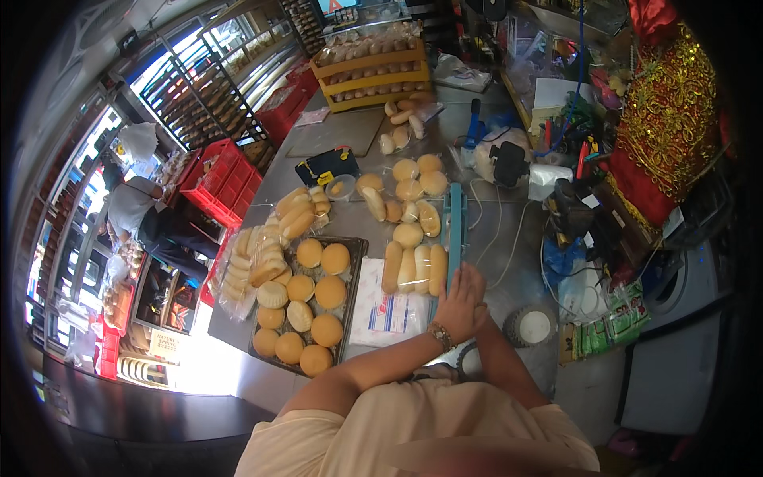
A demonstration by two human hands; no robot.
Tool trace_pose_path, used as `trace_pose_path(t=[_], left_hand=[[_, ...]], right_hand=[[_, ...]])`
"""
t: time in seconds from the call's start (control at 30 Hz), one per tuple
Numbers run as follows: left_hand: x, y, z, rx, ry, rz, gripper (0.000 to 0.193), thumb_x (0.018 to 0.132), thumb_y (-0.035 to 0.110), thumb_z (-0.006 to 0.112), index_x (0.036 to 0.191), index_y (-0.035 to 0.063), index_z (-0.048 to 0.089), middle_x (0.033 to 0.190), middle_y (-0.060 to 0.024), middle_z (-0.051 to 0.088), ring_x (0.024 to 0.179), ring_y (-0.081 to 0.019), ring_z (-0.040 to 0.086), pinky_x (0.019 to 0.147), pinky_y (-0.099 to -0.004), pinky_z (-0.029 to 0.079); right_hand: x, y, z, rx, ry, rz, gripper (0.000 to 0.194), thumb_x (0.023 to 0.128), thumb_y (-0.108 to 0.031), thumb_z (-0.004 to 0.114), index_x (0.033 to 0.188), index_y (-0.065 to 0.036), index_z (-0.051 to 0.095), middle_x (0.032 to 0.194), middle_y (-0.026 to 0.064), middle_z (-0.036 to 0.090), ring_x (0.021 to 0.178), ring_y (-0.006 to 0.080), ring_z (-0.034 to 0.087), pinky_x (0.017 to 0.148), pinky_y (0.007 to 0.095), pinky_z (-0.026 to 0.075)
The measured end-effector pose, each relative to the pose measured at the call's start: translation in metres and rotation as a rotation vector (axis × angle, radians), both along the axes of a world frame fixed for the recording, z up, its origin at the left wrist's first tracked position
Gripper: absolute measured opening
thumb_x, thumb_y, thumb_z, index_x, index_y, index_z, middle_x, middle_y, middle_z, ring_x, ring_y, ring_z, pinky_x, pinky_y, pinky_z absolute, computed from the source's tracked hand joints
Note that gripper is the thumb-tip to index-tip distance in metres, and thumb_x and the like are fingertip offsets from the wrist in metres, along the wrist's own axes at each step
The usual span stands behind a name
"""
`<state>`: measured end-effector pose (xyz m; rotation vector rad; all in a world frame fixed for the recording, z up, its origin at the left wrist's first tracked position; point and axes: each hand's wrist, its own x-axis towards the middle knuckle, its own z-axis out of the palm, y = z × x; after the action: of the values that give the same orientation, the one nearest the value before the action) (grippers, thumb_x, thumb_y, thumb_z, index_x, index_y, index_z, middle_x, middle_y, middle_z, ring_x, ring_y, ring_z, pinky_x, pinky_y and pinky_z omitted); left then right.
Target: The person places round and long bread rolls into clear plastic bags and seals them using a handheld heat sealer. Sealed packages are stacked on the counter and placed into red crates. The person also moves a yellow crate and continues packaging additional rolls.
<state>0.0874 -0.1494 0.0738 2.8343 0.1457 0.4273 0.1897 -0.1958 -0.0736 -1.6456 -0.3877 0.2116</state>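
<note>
My left hand (455,311), with a wristwatch, and my right hand (474,282) meet and overlap at the near end of the long teal arm of a bag sealer (456,232). Their fingers lie on or against that end; the exact grip is hidden. Along the arm's left side lies a clear plastic bag of elongated bread rolls (415,269). Round buns (420,176) and more rolls lie farther back. A stack of printed plastic bags (381,307) sits left of my hands. Further left, a dark baking tray (354,280) holds round golden buns (330,291).
Bagged rolls (238,268) pile up beside the tray. Yellow crates (372,74) of bread stand at the back. White cords (517,238) and fluted metal moulds (533,327) lie at right. A co-worker (134,208) bends near red crates (220,182) at left.
</note>
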Motion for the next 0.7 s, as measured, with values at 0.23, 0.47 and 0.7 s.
trace_pose_path(t=[0.23,0.47,0.7], left_hand=[[-0.002,0.001,0.001,-0.016,-0.022,0.0,0.068,0.09,0.048,0.056,0.136,-0.0017,0.048,0.15,-0.029,0.035,0.142,-0.0439,0.028,0.111,-0.0626,0.021],[-0.005,0.003,0.003,-0.059,-0.077,-0.001,0.061,0.089,0.049,0.057,0.129,0.0032,0.051,0.138,-0.0254,0.047,0.137,-0.0405,0.035,0.109,-0.0586,0.024],[-0.004,0.008,0.001,-0.274,-0.228,-0.011,0.049,0.095,0.043,0.051,0.123,0.0033,0.055,0.135,-0.023,0.048,0.128,-0.0363,0.045,0.108,-0.0568,0.026]], right_hand=[[0.023,0.001,-0.008,-0.247,-0.071,0.013,0.023,0.098,-0.021,0.057,0.111,-0.003,0.058,0.096,0.007,0.065,0.085,0.0141,0.063,0.075,0.0289,0.052],[0.016,-0.026,0.042,0.13,0.387,-0.166,0.029,0.099,-0.03,0.056,0.116,-0.007,0.053,0.09,0.0079,0.063,0.074,0.0153,0.061,0.065,0.0292,0.051],[-0.024,-0.051,0.103,0.314,0.33,-0.069,0.028,0.102,-0.036,0.051,0.111,-0.009,0.054,0.081,0.0027,0.063,0.061,0.0082,0.056,0.058,0.0223,0.045]])
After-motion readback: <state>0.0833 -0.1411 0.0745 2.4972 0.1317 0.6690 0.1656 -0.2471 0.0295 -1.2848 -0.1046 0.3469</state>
